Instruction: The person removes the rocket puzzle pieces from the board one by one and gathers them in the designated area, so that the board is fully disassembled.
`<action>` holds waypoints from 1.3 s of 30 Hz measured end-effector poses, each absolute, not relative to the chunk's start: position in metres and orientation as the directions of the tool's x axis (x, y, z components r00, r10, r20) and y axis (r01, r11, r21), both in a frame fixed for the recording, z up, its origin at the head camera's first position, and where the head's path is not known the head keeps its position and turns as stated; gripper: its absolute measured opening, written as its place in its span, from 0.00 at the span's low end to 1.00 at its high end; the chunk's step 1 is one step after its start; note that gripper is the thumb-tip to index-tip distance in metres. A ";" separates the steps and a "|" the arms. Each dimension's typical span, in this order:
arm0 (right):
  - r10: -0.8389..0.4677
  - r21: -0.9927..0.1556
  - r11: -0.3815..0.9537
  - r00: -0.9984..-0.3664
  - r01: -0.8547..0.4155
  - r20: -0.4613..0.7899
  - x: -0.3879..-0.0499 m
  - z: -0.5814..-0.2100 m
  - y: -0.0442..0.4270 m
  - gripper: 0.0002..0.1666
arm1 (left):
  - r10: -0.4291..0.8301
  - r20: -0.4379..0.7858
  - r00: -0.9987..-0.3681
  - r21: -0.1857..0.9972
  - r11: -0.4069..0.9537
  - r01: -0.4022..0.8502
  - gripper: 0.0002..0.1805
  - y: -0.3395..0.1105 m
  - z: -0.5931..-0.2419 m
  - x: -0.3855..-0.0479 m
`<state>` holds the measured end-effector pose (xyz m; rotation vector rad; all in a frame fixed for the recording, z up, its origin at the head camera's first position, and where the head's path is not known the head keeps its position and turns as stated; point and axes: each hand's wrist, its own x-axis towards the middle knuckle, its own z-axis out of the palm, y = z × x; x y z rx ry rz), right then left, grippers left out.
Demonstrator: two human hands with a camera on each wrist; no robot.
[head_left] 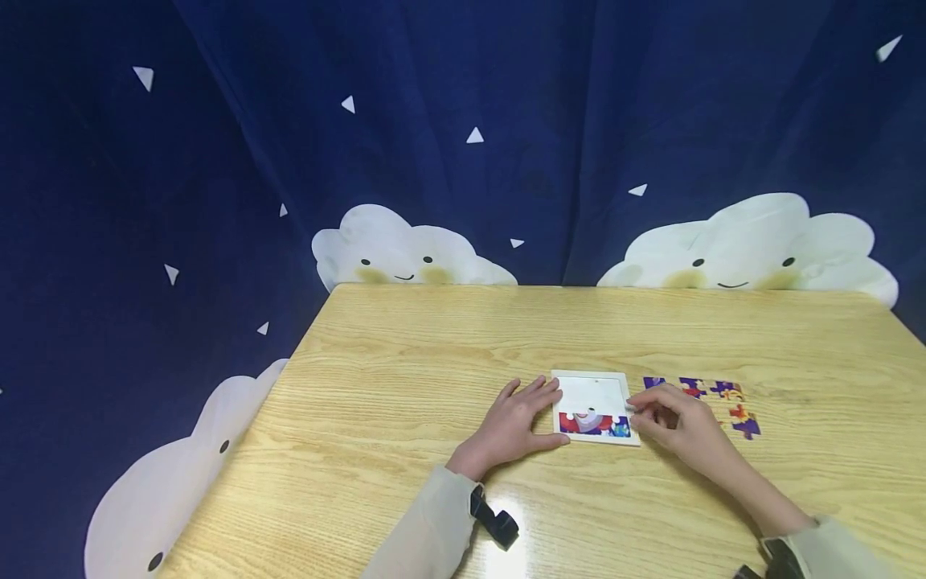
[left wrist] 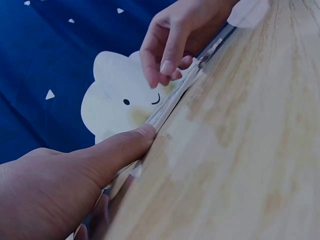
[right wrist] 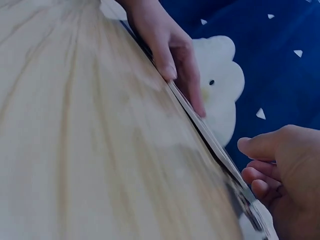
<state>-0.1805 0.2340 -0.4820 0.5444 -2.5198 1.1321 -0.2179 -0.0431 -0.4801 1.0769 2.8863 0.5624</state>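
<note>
A white puzzle frame (head_left: 589, 374) lies flat on the table, with joined picture pieces (head_left: 595, 425) along its near side and bare white backing above them. My left hand (head_left: 514, 422), fingers spread, touches the frame's left edge; the left wrist view shows its thumb (left wrist: 122, 150) against the frame's side (left wrist: 167, 110). Over the right edge is my right hand (head_left: 687, 426), its thumb and index finger apart. In the right wrist view this hand (right wrist: 295, 175) has loosely bent fingers, and no piece shows between them. Loose colourful pieces (head_left: 743, 418) lie right of the frame, some partly hidden behind the right hand.
The light wooden table (head_left: 376, 386) runs back to a dark blue curtain (head_left: 434, 72) with white triangles and smiling clouds (head_left: 752, 241). A black strap (head_left: 495, 519) is round the left wrist, and another dark strap is at the right cuff.
</note>
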 end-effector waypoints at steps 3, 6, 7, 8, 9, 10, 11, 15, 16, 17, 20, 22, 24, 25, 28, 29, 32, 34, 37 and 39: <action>-0.233 -0.646 0.613 -0.885 -0.455 0.403 -0.182 -0.482 0.224 0.14 | 0.636 0.114 -0.763 0.332 0.700 0.632 0.38 -0.043 -0.480 -0.218; -0.261 -0.647 0.600 -0.880 -0.470 0.398 -0.184 -0.481 0.214 0.14 | 0.635 0.114 -0.764 0.327 0.702 0.633 0.38 -0.042 -0.480 -0.218; -0.272 -0.646 0.592 -0.874 -0.482 0.403 -0.185 -0.481 0.211 0.14 | 0.635 0.115 -0.764 0.324 0.703 0.633 0.38 -0.042 -0.480 -0.218; -0.283 -0.645 0.583 -0.868 -0.494 0.409 -0.186 -0.481 0.208 0.14 | 0.635 0.115 -0.764 0.323 0.703 0.633 0.38 -0.042 -0.480 -0.218; -0.294 -0.644 0.574 -0.861 -0.506 0.416 -0.187 -0.481 0.205 0.14 | 0.635 0.115 -0.764 0.320 0.705 0.633 0.38 -0.042 -0.480 -0.218; -0.303 -0.640 0.566 -0.853 -0.520 0.425 -0.187 -0.481 0.202 0.14 | 0.634 0.116 -0.764 0.317 0.706 0.634 0.38 -0.042 -0.480 -0.218; -0.311 -0.638 0.559 -0.848 -0.529 0.430 -0.188 -0.481 0.200 0.14 | 0.634 0.117 -0.764 0.313 0.707 0.635 0.38 -0.042 -0.480 -0.218; -0.330 -0.639 0.556 -0.847 -0.531 0.417 -0.190 -0.481 0.193 0.12 | 0.633 0.121 -0.765 0.308 0.709 0.635 0.38 -0.042 -0.480 -0.217; -0.333 -0.641 0.557 -0.849 -0.528 0.410 -0.190 -0.481 0.192 0.12 | 0.632 0.122 -0.765 0.308 0.709 0.635 0.38 -0.042 -0.480 -0.217; -0.335 -0.646 0.558 -0.854 -0.521 0.399 -0.190 -0.481 0.191 0.12 | 0.632 0.123 -0.765 0.309 0.708 0.634 0.38 -0.042 -0.480 -0.217; -0.340 -0.653 0.563 -0.862 -0.506 0.375 -0.190 -0.482 0.189 0.13 | 0.633 0.124 -0.764 0.309 0.707 0.636 0.38 -0.042 -0.480 -0.217; -0.339 -0.657 0.567 -0.867 -0.498 0.365 -0.190 -0.482 0.189 0.13 | 0.634 0.125 -0.763 0.308 0.706 0.637 0.38 -0.042 -0.480 -0.217; -0.338 -0.657 0.572 -0.871 -0.491 0.357 -0.190 -0.482 0.187 0.13 | 0.634 0.127 -0.763 0.307 0.706 0.638 0.38 -0.042 -0.480 -0.217; -0.339 -0.657 0.575 -0.873 -0.487 0.350 -0.190 -0.482 0.186 0.12 | 0.633 0.128 -0.764 0.309 0.706 0.637 0.38 -0.042 -0.480 -0.217; -0.343 -0.649 0.591 -0.877 -0.479 0.336 -0.190 -0.480 0.182 0.12 | 0.631 0.132 -0.764 0.312 0.705 0.637 0.38 -0.043 -0.481 -0.218; -0.348 -0.642 0.598 -0.877 -0.480 0.331 -0.190 -0.479 0.180 0.12 | 0.631 0.134 -0.764 0.314 0.704 0.637 0.37 -0.043 -0.481 -0.218; -0.360 -0.608 0.627 -0.874 -0.486 0.327 -0.189 -0.477 0.175 0.12 | 0.632 0.140 -0.763 0.314 0.702 0.639 0.37 -0.043 -0.482 -0.218; -0.372 -0.587 0.644 -0.871 -0.490 0.320 -0.189 -0.475 0.172 0.12 | 0.632 0.142 -0.762 0.311 0.702 0.641 0.37 -0.043 -0.482 -0.218; -0.389 -0.569 0.659 -0.870 -0.492 0.303 -0.189 -0.472 0.170 0.12 | 0.632 0.138 -0.763 0.310 0.704 0.639 0.37 -0.043 -0.482 -0.218; -0.398 -0.567 0.660 -0.870 -0.492 0.291 -0.188 -0.470 0.169 0.10 | 0.632 0.136 -0.763 0.308 0.705 0.639 0.37 -0.043 -0.481 -0.218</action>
